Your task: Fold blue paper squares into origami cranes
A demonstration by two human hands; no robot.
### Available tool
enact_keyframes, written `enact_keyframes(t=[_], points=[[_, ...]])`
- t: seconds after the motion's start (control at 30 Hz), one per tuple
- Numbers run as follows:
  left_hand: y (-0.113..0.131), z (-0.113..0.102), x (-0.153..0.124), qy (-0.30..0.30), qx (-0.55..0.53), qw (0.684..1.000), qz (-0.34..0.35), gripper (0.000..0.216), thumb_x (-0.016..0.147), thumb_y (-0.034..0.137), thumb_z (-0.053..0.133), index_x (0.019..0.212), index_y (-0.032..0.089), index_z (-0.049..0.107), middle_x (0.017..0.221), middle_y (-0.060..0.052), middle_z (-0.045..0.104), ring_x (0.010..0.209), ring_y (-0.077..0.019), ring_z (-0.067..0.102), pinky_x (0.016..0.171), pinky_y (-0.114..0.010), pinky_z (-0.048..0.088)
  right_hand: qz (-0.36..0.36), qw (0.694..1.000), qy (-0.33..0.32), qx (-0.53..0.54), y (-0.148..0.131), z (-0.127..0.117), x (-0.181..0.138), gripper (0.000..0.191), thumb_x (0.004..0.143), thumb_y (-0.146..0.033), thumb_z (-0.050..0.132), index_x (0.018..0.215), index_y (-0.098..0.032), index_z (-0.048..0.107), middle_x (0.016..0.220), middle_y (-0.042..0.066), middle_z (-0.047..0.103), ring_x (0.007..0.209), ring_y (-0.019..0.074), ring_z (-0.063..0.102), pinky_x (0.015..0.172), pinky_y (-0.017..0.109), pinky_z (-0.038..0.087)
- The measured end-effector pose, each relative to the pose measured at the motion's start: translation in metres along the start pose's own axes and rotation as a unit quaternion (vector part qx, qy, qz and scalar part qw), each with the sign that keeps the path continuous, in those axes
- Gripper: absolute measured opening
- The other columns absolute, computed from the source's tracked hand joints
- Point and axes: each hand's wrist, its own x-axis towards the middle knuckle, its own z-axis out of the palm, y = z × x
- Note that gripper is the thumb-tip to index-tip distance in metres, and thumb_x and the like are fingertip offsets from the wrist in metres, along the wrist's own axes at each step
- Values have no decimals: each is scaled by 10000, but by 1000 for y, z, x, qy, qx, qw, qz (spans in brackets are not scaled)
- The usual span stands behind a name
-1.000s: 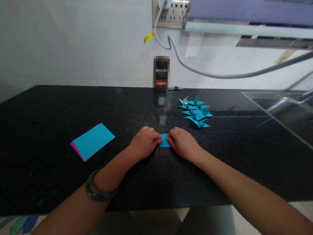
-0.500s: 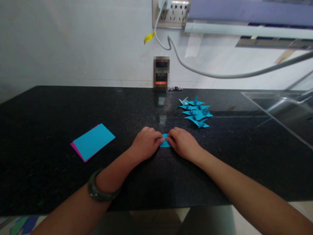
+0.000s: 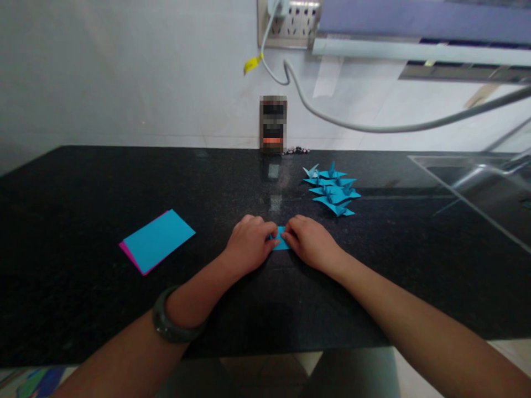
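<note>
A small folded piece of blue paper (image 3: pixel 281 243) lies on the black countertop between my two hands. My left hand (image 3: pixel 251 240) is curled at its left edge, thumb and forefinger slightly parted around the paper. On the other side, my right hand (image 3: pixel 310 240) pinches the paper's right edge between thumb and fingers. Parts of the paper are hidden under the fingertips. Behind my right hand stands a group of several blue origami cranes (image 3: pixel 334 193), one of them paler. Left of my left hand rests a stack of blue and pink paper sheets (image 3: pixel 160 241).
The black countertop (image 3: pixel 74 193) runs back to a pale wall. A blurred-out upright box (image 3: pixel 272 124) leans there, beside a small beaded string (image 3: pixel 296 150). A grey cable (image 3: pixel 373 129) hangs from the wall socket (image 3: pixel 295 19). At the right is a sink (image 3: pixel 489 182).
My left thumb and forefinger have parted a little, and more of the blue paper's flat surface shows. My right hand stays in place.
</note>
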Motion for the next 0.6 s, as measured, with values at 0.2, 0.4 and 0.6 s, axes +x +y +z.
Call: enact_keyframes(t=[0.2, 0.4, 0.6], points=[[2, -1, -1, 2, 13, 1000, -12, 142, 793, 353, 554, 842, 244, 630, 785, -30, 567, 823, -210, 486, 739, -333, 369, 20, 1000, 12, -18, -4, -1, -2, 163, 854, -259, 467, 798, -162, 585, 828, 70, 613, 811, 189, 558, 718, 279, 377], [3, -2, -2, 5, 24, 1000, -13, 136, 779, 359, 577, 839, 245, 623, 785, -24, 565, 805, -203, 486, 725, -327, 370, 51, 998, 23, -12, -4, 2, -2, 134, 850, -211, 440, 839, -157, 562, 869, 86, 613, 838, 202, 552, 719, 291, 367], [2, -1, -2, 10, 27, 1000, -6, 150, 788, 364, 562, 857, 245, 620, 803, -35, 570, 832, -222, 489, 727, -342, 379, 71, 996, 52, 26, -1, 3, -2, 179, 866, -322, 458, 837, -168, 543, 833, 59, 610, 785, 184, 546, 696, 284, 357]])
